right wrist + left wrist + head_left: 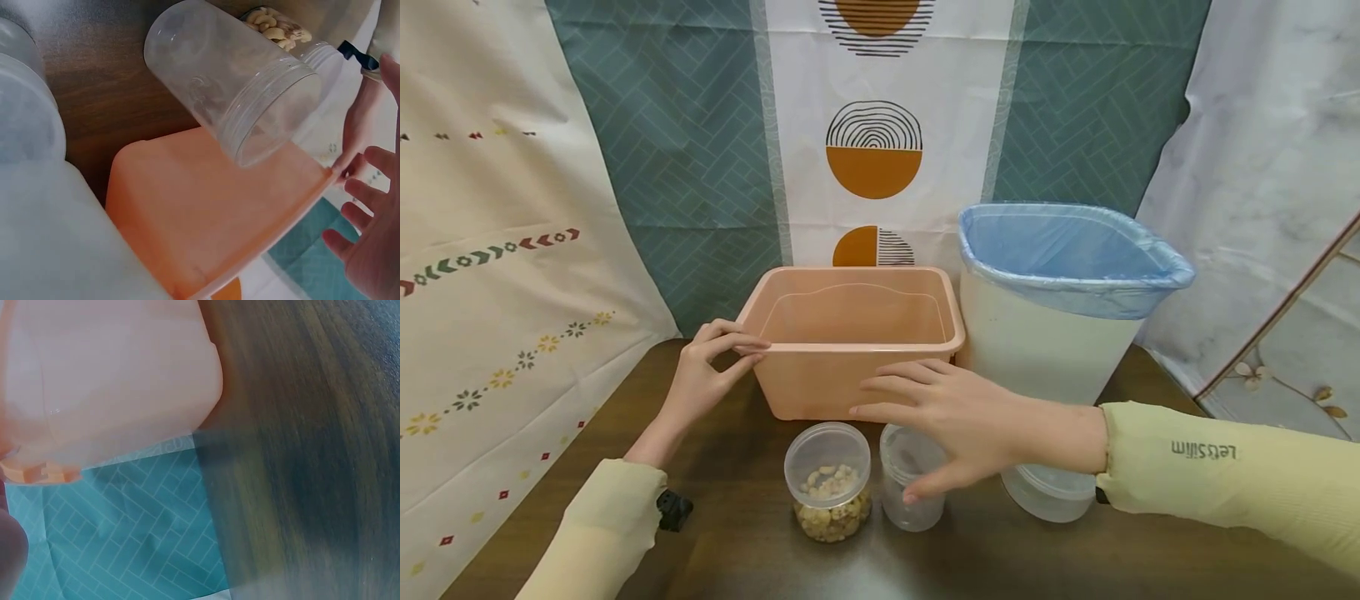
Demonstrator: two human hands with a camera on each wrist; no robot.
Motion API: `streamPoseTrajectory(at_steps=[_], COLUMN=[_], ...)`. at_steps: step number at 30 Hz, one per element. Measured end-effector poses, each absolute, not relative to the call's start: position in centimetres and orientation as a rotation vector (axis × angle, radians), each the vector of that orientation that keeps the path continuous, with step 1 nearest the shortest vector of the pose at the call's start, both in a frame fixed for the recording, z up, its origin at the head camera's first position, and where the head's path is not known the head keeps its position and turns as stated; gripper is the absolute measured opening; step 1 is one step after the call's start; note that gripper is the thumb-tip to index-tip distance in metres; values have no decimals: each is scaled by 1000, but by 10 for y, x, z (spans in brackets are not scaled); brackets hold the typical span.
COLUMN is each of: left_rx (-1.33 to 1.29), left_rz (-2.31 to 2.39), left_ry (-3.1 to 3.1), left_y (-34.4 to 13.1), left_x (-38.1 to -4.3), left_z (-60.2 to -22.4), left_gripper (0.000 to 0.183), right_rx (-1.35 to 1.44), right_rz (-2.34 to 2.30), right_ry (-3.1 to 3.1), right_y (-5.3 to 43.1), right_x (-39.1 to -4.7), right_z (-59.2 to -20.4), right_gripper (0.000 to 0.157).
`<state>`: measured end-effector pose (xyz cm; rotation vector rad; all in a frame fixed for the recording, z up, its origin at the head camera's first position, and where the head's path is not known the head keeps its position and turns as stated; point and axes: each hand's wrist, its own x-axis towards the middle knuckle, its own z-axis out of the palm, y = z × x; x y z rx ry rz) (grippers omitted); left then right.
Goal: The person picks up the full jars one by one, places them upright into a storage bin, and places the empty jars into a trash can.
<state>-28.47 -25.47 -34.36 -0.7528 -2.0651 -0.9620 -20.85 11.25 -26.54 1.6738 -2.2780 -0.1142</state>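
A peach plastic storage bin [827, 387] stands at the back of the table, with nothing seen inside it. At its front left corner my left hand [709, 365] pinches the rim between fingers and thumb. My right hand [958, 412] hovers over a clear plastic jar [913, 510], fingers spread and holding nothing. The right wrist view shows this jar as open-topped and empty, with the fingers [337, 242] apart from it. Left of it stands another clear jar [832, 510], partly filled with cashews [269, 25] and other pieces.
A white waste bin [1030, 354] with a blue liner [1075, 287] stands right beside the storage bin. Partly under my right forearm sits a low round clear container [1054, 498]. Patterned cloths [700, 150] hang behind and at both sides of the brown wooden table [730, 500].
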Motion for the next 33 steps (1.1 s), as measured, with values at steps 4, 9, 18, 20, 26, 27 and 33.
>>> streamPoseTrajectory(at_steps=[4, 9, 18, 20, 26, 27, 33], left_rx=[-754, -762, -737, -737, -732, -731, -727], left_rz=[-958, -950, -978, -985, -992, -993, -995], left_ry=[-2059, -2056, -2079, -2079, -2076, -2076, -2082], left_y=[-255, -255, -255, -255, -255, -255, -252], left_x=[-286, -287, -283, -282, -282, -282, -283], left_z=[-344, -345, -342, -341, -341, -341, -342], left_gripper=[29, 30, 28, 28, 29, 29, 29], right_rx=[1728, 1820, 1960, 2004, 2140, 2149, 2152], right_rz=[-189, -257, -393, -413, -497, -512, -623], right_ry=[-2337, -2407, -2493, -2511, -2536, -2538, -2591], right_y=[100, 83, 47, 38, 12, 9, -5], right_x=[-213, -220, -237, -242, -249, -250, -252], right_z=[-264, -258, -251, -250, -248, -248, -253], right_gripper=[89, 91, 94, 94, 95, 95, 98])
